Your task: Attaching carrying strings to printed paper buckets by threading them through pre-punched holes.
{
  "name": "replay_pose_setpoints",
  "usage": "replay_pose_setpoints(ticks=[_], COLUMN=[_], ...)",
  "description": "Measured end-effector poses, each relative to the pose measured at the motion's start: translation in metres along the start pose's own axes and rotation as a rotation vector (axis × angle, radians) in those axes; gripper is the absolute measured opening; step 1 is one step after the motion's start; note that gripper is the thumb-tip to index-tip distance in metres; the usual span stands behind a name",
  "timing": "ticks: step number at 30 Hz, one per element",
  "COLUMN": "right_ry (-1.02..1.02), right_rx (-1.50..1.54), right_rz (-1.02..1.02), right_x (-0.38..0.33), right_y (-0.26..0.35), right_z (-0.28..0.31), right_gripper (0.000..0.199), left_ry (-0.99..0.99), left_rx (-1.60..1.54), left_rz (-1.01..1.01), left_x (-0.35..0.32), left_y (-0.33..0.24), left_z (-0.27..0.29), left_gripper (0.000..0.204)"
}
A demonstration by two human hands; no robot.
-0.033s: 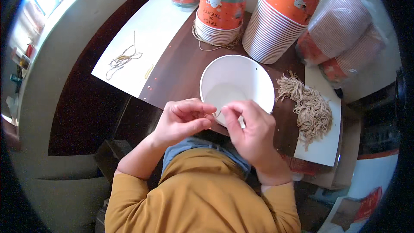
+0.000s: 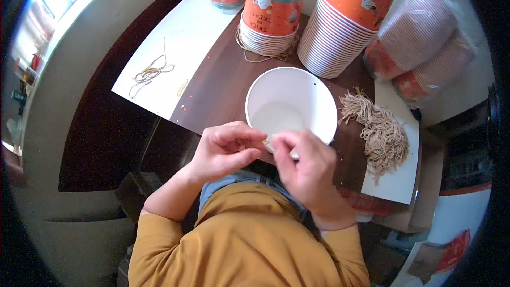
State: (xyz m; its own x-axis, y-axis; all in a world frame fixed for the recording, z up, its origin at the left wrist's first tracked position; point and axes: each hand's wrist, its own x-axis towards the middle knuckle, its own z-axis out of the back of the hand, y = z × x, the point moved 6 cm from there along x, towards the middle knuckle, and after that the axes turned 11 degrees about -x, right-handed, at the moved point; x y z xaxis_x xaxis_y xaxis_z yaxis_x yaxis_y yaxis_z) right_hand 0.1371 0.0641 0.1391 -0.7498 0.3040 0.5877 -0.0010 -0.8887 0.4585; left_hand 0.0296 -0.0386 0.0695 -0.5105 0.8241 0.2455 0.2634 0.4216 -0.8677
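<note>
A white paper bucket (image 2: 313, 106) stands on the brown table in front of me, its open top facing up and a small hole near its far right rim. Over its near rim, my left hand (image 2: 226, 146) has curled fingers, with a gap between thumb and forefinger. Close beside those fingertips, my right hand (image 2: 308, 159) is pinched and a little blurred. A short bit of pale string (image 2: 268, 140) shows between the two hands; most of it is hidden by my fingers. To the right of the bucket lies a heap of beige strings (image 2: 382, 135).
Behind stand an upturned orange and green bucket stack (image 2: 273, 10) with string around its base, and a taller stack (image 2: 340, 32). Plastic-wrapped buckets (image 2: 419, 37) are at the far right. Loose strings (image 2: 151, 74) lie on the white board (image 2: 159, 37) at left.
My right hand has shifted slightly left and down, nearer my left fingertips, and is more blurred. My left hand and the bucket hardly differ.
</note>
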Motion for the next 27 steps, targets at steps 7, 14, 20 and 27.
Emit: replay_pose_setpoints(ticks=[7,14,20,27], right_ry=[0.190,0.144,0.283,0.108], right_rx=[-0.156,-0.050,-0.184,-0.157], right_rz=[0.475,0.311,0.443,0.289], right_x=[-0.045,0.014,0.012,-0.039], right_y=[0.043,0.001,0.007,0.027], right_z=[-0.021,0.009,-0.009,-0.014], right_gripper=[0.019,0.025,0.023,0.026], left_ry=[0.217,0.227,0.151,-0.081], left_rx=[0.675,0.760,0.743,1.051], left_rz=[-0.729,-0.775,-0.677,-0.677], left_x=[-0.010,-0.017,-0.018,-0.035], left_y=[-0.016,-0.021,-0.023,-0.028], left_z=[-0.023,-0.016,-0.007,-0.020], left_gripper=[0.026,0.023,0.025,0.025])
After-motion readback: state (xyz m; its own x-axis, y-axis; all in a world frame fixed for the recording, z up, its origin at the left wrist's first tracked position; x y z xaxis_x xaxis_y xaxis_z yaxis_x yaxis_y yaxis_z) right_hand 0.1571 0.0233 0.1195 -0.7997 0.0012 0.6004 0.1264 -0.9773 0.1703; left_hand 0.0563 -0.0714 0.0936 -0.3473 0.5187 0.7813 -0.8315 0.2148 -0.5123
